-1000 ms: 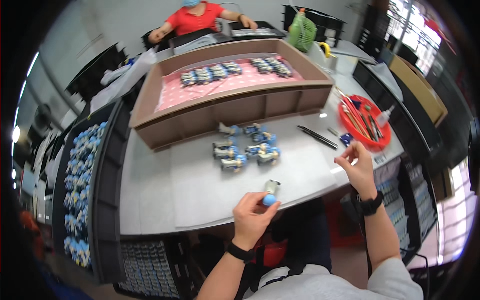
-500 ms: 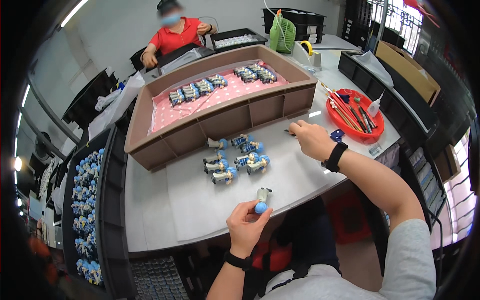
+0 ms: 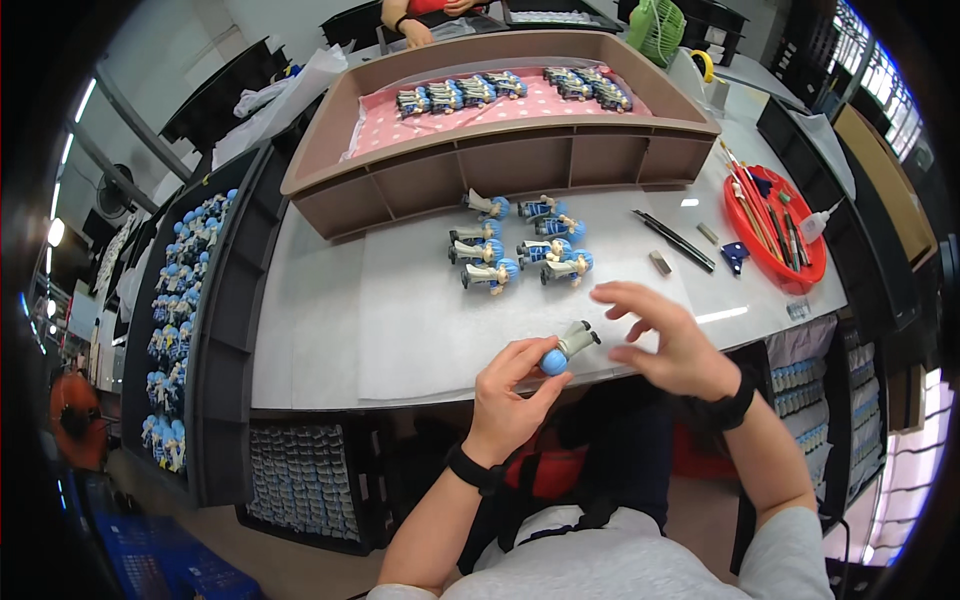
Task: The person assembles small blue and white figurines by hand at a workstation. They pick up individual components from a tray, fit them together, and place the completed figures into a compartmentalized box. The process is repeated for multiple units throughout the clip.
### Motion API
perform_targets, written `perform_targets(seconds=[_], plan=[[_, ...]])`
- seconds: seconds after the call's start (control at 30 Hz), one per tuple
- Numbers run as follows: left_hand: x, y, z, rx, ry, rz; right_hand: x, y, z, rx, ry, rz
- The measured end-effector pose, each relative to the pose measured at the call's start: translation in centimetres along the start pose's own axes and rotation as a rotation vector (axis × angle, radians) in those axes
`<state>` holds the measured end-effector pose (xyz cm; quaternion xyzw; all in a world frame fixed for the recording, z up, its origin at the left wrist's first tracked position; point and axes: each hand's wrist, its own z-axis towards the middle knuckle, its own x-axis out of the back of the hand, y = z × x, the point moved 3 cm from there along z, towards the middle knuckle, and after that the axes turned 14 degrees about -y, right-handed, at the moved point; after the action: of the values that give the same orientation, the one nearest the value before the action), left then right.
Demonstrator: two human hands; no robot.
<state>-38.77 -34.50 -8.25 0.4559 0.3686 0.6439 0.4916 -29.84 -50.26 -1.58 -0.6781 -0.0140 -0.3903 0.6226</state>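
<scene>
My left hand pinches a small figurine by its blue-haired head, near the table's front edge. Its pale body and dark feet point up and to the right. Just right of the figurine, my right hand has its fingers spread and holds nothing. Several similar figurines lie in two loose groups on the white sheet beyond my hands. A long dark pen-like tool rests on the table past my right hand, beside a small grey block.
A brown tray with pink dotted lining holds rows of figurines. At right stands a red dish of brushes and pens; a dark blue piece lies beside it. Black crate of figurines at left. Another person's hand shows behind the tray.
My right hand has come back from the dark tool, which now lies on the table, to beside the figurine and spread its fingers. My left hand still holds the figurine. The view has tilted down.
</scene>
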Motion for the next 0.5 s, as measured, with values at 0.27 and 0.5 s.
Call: perform_targets(seconds=[0.27, 0.5], plan=[[4.1, 1.0, 0.1, 0.190, 0.138, -0.398, -6.0, 2.1, 2.7, -0.044, -0.033, 0.533], [5.4, -1.0, 0.8, 0.106, 0.287, -0.636, -9.2, 1.8, 6.0, -0.046, -0.063, 0.723]])
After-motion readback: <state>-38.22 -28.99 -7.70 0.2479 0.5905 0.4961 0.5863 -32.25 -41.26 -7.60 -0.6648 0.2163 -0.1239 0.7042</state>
